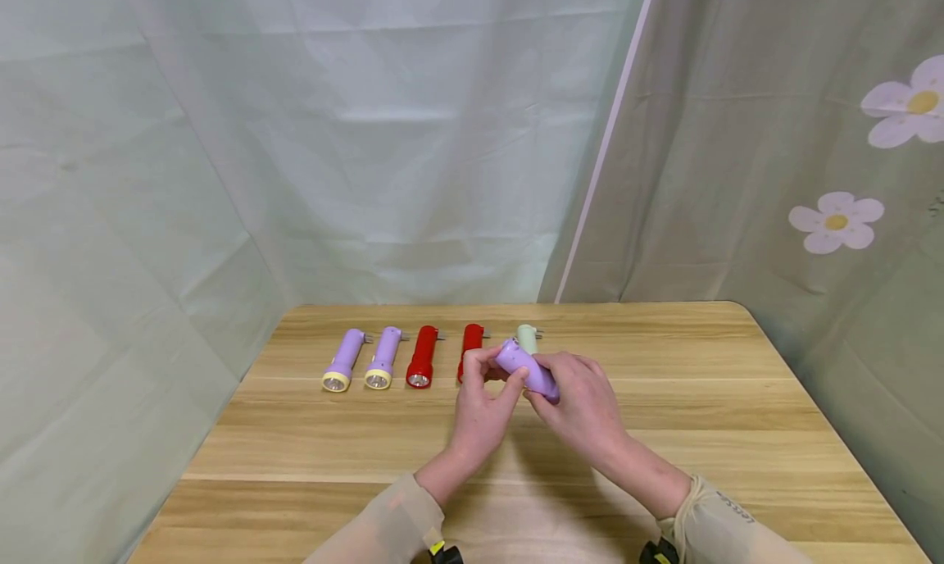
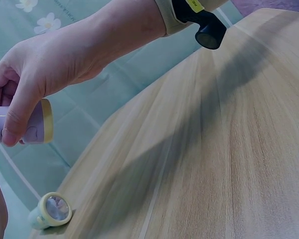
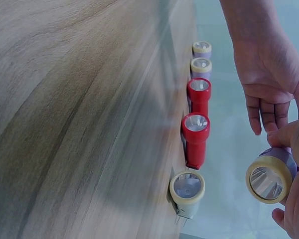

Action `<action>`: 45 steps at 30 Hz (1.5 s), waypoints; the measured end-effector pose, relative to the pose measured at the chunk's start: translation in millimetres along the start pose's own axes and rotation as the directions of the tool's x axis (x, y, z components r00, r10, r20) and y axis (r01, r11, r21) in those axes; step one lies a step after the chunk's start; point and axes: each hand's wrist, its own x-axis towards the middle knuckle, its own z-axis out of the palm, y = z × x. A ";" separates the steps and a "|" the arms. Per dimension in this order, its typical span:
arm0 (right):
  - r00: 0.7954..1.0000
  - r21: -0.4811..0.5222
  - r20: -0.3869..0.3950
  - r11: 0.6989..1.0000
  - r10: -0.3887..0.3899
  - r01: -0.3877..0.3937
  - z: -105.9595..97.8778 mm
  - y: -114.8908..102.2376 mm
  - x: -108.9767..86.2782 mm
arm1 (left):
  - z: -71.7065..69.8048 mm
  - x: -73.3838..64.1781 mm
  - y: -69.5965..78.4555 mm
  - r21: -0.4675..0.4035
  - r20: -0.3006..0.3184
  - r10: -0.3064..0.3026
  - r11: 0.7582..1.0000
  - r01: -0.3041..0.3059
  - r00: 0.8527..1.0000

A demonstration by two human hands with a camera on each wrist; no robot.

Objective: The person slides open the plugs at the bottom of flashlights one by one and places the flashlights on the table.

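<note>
A purple flashlight [image 1: 528, 370] with a cream head ring is held above the table, tilted, its tail toward the upper left in the head view. My right hand [image 1: 586, 402] grips it around the body near the head; in the left wrist view the thumb [image 2: 18, 117] lies along its side. At the tail, my left hand [image 1: 481, 416] pinches it between thumb and forefinger. The right wrist view looks into the lens [image 3: 265, 183], with my left hand's other fingers [image 3: 267, 114] hanging loosely beyond.
Behind my hands several flashlights lie in a row: two purple [image 1: 345, 359] [image 1: 384, 357], two red [image 1: 424, 356] [image 1: 473, 339], and a pale green one [image 1: 527, 337] partly hidden. Prongs stick out from their tails. Curtains [image 1: 442, 138] surround the wooden table [image 1: 332, 457].
</note>
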 end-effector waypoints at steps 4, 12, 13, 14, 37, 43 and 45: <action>1.000 0.002 0.001 1.000 -0.001 0.001 0.0 0.0 0.0 | 0.1 0.3 0.9 -0.007 -0.004 0.001 1.000 -0.001 1.000; 1.000 0.000 0.005 1.000 -0.003 0.003 -0.3 -0.8 0.0 | -0.9 -0.1 0.0 0.002 0.000 0.011 1.000 -0.011 1.000; 1.000 0.001 0.007 1.000 -0.002 0.002 -0.5 -1.0 0.0 | -1.0 -0.2 -0.2 0.004 0.001 0.011 1.000 -0.011 1.000; 1.000 0.001 0.009 1.000 -0.001 0.001 -0.6 -1.2 0.0 | -1.0 -0.3 -0.6 0.007 0.001 0.010 1.000 -0.010 1.000; 1.000 0.003 0.024 1.000 0.017 -0.017 -0.5 -1.0 -1.6 | -0.8 -1.5 -1.0 0.003 0.015 -0.007 1.000 0.007 1.000; 0.999 0.007 0.028 1.000 0.021 -0.022 -0.6 -0.9 -2.2 | -1.1 -2.4 -0.4 0.017 0.019 -0.004 1.000 0.004 1.000; 0.999 0.006 0.030 1.000 0.021 -0.022 -0.7 -0.9 -2.2 | -1.0 -2.6 0.0 0.015 0.021 -0.008 1.000 0.008 1.000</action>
